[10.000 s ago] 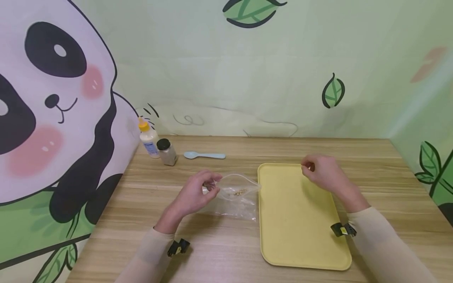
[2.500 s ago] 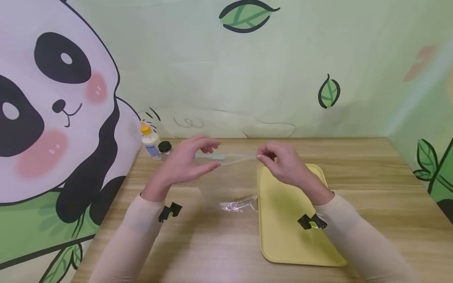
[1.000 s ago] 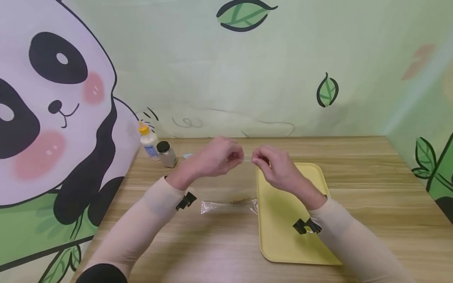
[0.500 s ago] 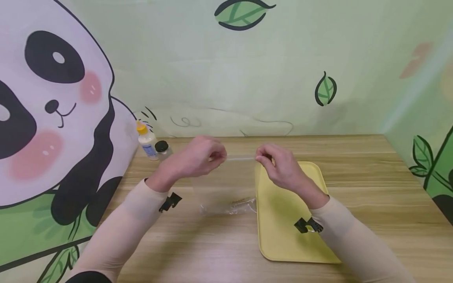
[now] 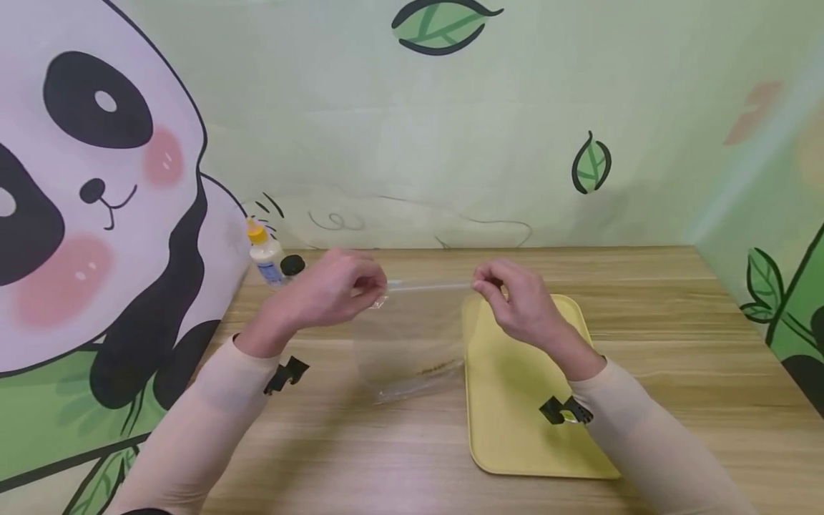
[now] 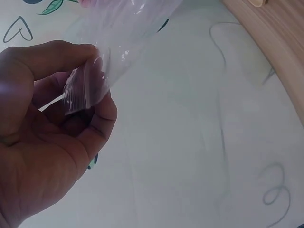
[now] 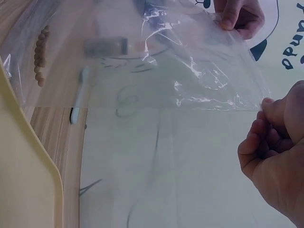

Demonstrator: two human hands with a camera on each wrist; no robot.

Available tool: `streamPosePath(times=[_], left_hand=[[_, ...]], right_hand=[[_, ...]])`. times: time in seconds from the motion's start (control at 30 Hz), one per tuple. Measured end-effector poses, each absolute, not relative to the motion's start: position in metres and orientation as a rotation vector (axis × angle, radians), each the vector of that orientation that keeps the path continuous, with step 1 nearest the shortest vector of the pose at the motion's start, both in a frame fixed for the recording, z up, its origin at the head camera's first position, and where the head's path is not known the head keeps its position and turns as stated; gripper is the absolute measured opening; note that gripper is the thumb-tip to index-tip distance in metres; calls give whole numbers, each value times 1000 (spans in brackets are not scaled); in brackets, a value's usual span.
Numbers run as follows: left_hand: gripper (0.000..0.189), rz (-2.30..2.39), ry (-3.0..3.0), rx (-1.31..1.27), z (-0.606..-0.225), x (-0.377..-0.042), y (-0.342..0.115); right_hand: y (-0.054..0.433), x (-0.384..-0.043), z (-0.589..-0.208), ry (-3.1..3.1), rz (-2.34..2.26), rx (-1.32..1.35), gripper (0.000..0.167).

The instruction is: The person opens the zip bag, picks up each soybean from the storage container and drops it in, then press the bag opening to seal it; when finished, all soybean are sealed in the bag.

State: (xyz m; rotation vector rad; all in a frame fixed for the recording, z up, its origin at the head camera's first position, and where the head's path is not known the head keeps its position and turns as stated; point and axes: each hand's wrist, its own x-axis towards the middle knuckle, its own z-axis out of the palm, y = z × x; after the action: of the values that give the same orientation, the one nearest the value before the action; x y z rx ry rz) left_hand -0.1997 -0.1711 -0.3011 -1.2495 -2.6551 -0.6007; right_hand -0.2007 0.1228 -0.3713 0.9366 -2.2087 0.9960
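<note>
A clear zip bag [image 5: 412, 329] hangs between both hands, its zip strip stretched level along the top. Several small round tan beads or beans [image 7: 41, 54] lie at the bottom of the bag, their exact kind unclear. My left hand [image 5: 341, 290] pinches the bag's top left corner between thumb and curled fingers; in the left wrist view the zip edge shows in that hand [image 6: 57, 104]. At the other top corner my right hand [image 5: 515, 297] pinches the edge with thumb and forefinger. The bag's bottom is close to the table, beside the yellow tray [image 5: 534, 443].
At the back left stand a glue-like bottle [image 5: 265, 254] with a yellow cap and a jar with a black lid [image 5: 292, 265], partly behind the left hand. A light blue spoon [image 7: 80, 92] lies near the back edge, seen partly through the bag. A painted wall rises behind the wooden table [image 5: 360, 458].
Ten seconds ago the bag lay on the table with its mouth open; now it hangs upright. Over the last second my left hand has slid leftward along the zip to the corner.
</note>
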Motion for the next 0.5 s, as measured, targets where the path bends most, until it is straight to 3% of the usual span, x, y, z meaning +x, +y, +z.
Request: streamPosePath(times=[0.5], left_hand=[[6,-610,-2623,-1105,-305,-185,-195]], right_hand=[[119,-195,-366,-2168,1023,962,10]])
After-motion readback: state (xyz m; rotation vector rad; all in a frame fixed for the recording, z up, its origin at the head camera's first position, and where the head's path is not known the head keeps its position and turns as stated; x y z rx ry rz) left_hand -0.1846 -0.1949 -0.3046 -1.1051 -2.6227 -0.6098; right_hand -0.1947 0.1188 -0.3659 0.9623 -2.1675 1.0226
